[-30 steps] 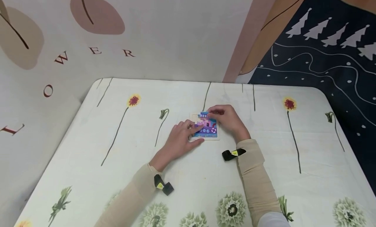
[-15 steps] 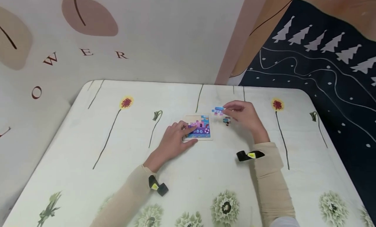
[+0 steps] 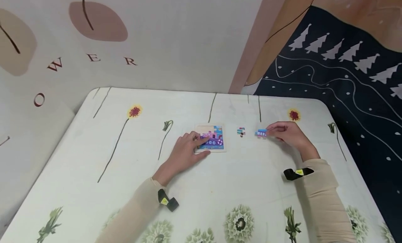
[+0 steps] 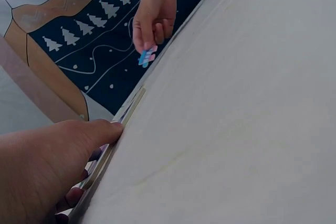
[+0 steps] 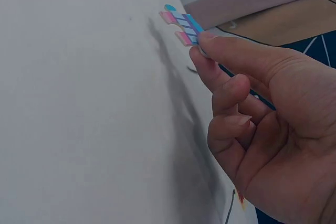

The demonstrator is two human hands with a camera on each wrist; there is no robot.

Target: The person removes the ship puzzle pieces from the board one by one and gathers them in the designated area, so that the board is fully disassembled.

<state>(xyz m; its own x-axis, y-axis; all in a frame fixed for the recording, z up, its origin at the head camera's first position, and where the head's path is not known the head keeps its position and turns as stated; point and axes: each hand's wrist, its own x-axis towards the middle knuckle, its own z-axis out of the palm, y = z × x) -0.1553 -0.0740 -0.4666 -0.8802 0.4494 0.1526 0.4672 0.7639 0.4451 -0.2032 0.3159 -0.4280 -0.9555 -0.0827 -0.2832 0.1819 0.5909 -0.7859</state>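
Puzzle piece carried off the board to the right of frame centre.

The right hand [image 3: 287,134] has moved right since a second ago, pinching a small blue-and-pink striped puzzle piece [image 3: 261,133] just above the flower-printed desk [image 3: 125,173]. The left hand [image 3: 185,150], fingers extended, presses the square wooden puzzle board [image 3: 211,138] at centre. A second loose multicoloured piece [image 3: 240,132] lies between them; nothing obstructs.

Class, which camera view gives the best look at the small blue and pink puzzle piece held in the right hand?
The right wrist view: the small blue and pink puzzle piece fills the frame close up, stripes clear, pinched by the right hand. The head view shows it tiny; the left wrist view shows it distant and blurred.
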